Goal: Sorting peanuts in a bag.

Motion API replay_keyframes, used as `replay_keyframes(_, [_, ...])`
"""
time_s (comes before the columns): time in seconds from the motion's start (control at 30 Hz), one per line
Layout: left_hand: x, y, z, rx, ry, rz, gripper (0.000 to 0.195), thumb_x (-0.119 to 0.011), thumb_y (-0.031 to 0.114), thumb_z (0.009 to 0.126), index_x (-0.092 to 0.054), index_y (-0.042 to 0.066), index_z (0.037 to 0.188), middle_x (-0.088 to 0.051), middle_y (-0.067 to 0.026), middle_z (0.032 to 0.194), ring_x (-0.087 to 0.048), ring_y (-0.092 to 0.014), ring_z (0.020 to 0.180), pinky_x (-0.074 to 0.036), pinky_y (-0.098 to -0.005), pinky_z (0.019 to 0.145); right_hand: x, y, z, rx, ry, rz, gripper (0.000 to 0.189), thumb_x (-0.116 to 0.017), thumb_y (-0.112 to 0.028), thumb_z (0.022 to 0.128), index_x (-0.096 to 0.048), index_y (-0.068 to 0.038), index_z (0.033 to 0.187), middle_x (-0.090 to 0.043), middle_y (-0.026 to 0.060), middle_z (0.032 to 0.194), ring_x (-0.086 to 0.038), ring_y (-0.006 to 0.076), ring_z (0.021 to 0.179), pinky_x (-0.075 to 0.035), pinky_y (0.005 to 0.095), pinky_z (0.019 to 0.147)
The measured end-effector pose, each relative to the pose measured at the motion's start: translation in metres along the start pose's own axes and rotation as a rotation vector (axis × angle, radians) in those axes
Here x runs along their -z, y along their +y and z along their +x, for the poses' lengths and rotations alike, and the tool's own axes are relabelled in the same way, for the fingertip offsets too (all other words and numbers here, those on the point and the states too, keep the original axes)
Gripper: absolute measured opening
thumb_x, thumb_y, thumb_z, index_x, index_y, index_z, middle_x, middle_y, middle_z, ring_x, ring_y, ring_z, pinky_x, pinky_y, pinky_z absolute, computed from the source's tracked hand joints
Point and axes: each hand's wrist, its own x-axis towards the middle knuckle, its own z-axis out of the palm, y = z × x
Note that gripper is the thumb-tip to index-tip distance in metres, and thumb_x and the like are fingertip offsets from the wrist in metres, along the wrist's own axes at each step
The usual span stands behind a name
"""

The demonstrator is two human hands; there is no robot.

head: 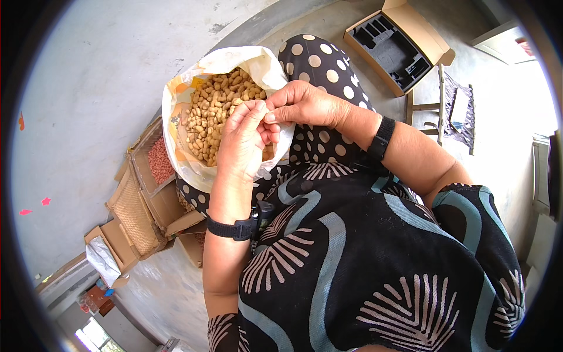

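Observation:
A white plastic bag (176, 152) with its rim rolled open holds many unshelled peanuts (215, 105). My left hand (248, 136) is over the bag's near right side, thumb and forefinger pinched and the other fingers curled. From the right, my right hand (303, 105) meets it, its thumb and forefinger also pinched. Between the touching fingertips is a small pale thing, mostly hidden; I cannot tell whether it is a whole peanut or a piece of shell. Both wrists wear black straps. The bag rests against my legs in polka-dot trousers (314, 60).
Left of the bag, a clear plastic box (147, 185) holds pink-skinned shelled peanuts (160, 162), beside a woven basket (134, 211) and cardboard boxes (116, 240). An open carton with black foam (389, 48) lies at the upper right, near a small wooden-framed stool (441, 105). A pale wall (88, 110) rises at left.

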Motion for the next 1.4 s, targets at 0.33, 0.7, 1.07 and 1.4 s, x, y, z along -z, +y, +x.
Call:
replay_keyframes(0.33, [-0.005,-0.001,-0.004,-0.039,0.021,-0.061,0.018,-0.054,0.016,0.093,-0.054,0.000,0.100,-0.058,-0.0054,0.081,-0.058,-0.014,0.068,-0.048,-0.0236,0.061,0.001,0.001,0.000,-0.029,-0.035,0.179,0.022,-0.058,-0.012,0.093,-0.065,0.002,0.107,-0.066,0.0036,0.080,-0.060,0.0087,0.075,-0.047,0.0195,0.068])
replay_keyframes(0.7, [-0.008,0.010,-0.007,-0.043,-0.017,-0.139,0.027,-0.051,0.003,0.086,-0.051,-0.006,0.112,-0.061,-0.0096,0.093,-0.060,-0.014,0.074,-0.052,-0.0258,0.068,0.005,-0.004,-0.001,-0.086,-0.004,0.277,0.022,-0.061,-0.018,0.091,-0.067,-0.003,0.105,-0.064,-0.0007,0.077,-0.046,0.0018,0.061,-0.035,0.0150,0.051])
replay_keyframes(1.07, [0.000,-0.003,-0.007,-0.047,0.010,-0.114,0.025,-0.046,-0.005,0.086,-0.052,-0.003,0.110,-0.060,-0.0092,0.096,-0.060,-0.016,0.077,-0.052,-0.0281,0.073,-0.005,-0.004,0.001,-0.009,0.009,0.193,0.025,-0.059,-0.012,0.092,-0.064,0.001,0.112,-0.068,0.0043,0.091,-0.055,0.0054,0.075,-0.045,0.0180,0.064])
replay_keyframes(1.4, [0.004,-0.005,-0.007,0.026,-0.003,-0.061,0.025,-0.044,-0.002,0.088,-0.054,0.000,0.111,-0.060,-0.0065,0.092,-0.059,-0.014,0.076,-0.050,-0.0272,0.071,-0.007,0.002,0.003,0.084,0.063,-0.063,0.026,-0.058,-0.010,0.092,-0.063,-0.003,0.117,-0.067,0.0045,0.105,-0.060,0.0084,0.094,-0.049,0.0241,0.088])
